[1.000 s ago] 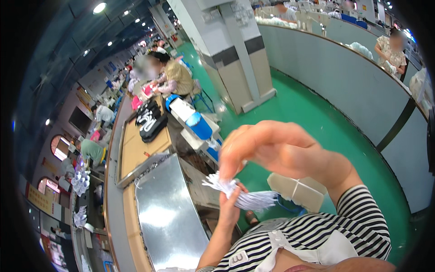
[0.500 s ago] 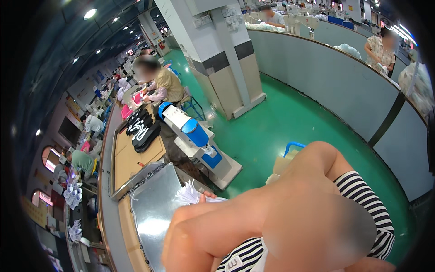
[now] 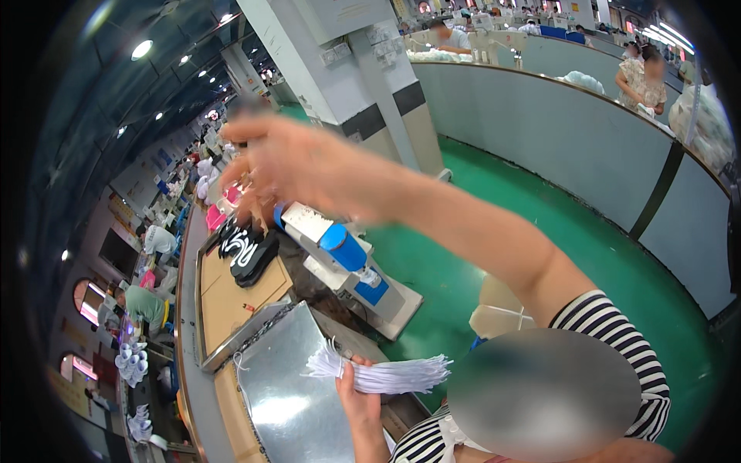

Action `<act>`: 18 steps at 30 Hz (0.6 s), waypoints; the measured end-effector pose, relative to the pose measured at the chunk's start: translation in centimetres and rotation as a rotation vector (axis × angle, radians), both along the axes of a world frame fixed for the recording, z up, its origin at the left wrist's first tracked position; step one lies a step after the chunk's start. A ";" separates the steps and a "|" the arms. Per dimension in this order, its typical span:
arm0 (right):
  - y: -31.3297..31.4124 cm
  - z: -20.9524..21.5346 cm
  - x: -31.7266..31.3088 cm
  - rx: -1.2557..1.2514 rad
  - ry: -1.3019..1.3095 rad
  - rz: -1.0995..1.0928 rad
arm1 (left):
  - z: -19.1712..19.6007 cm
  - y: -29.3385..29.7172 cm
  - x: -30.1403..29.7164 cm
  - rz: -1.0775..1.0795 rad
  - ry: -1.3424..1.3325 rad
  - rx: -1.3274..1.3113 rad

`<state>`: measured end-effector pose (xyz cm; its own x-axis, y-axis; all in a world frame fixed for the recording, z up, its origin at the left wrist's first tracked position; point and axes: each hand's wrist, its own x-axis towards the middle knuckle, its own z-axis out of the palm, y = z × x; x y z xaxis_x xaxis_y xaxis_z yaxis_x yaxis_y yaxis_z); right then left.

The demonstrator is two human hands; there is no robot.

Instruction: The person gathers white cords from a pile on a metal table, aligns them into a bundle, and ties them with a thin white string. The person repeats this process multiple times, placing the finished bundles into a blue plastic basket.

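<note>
A bundle of white strips [image 3: 384, 376] is clamped in the left hand [image 3: 356, 397], long axis lying crosswise above the bench [image 3: 231, 305]. The right hand [image 3: 289, 166] is raised well apart, its grip loose and empty.

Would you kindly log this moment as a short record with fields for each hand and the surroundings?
Left hand: closed around a bundle of thin white strips, held over the metal sheet.
Right hand: raised, arm outstretched, fingers spread, holding nothing visible.
Bench: brown surface with black-and-white pieces at its far end.
Machine: white and blue, beside the bench.
Floor: green.
</note>
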<state>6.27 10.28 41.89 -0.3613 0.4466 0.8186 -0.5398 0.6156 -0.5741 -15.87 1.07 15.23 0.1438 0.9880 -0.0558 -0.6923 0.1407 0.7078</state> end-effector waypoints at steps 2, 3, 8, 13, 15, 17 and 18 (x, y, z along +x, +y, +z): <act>6.3 0.9 0.7 -0.544 0.239 -0.293 | 1.6 -0.7 -0.5 -0.004 0.010 0.005; 7.4 -0.4 0.5 -0.597 0.296 -0.285 | 2.5 -1.2 -0.7 0.014 -0.007 0.025; 3.9 -15.7 -7.0 -0.202 -0.533 0.081 | 3.3 -4.1 -4.3 0.035 -0.095 0.118; -4.8 -27.2 -12.6 -0.574 -0.918 0.566 | 6.5 -10.0 -7.6 0.121 -0.109 0.172; -8.3 -29.5 -15.1 -0.521 -1.246 0.717 | 7.1 -13.5 -10.1 0.265 -0.105 0.258; -9.9 -31.4 -17.1 -0.275 -1.112 0.995 | 7.3 -16.5 -11.7 0.392 -0.081 0.345; -10.7 -30.8 -18.3 -0.242 -1.121 1.126 | 7.9 -18.4 -12.6 0.483 -0.043 0.374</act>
<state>-12.07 -0.42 11.10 -0.9193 -0.3749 -0.1194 0.1063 0.0555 -0.9928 -28.43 -17.31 23.17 -0.3309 0.8935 0.3035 -0.6448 -0.4489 0.6186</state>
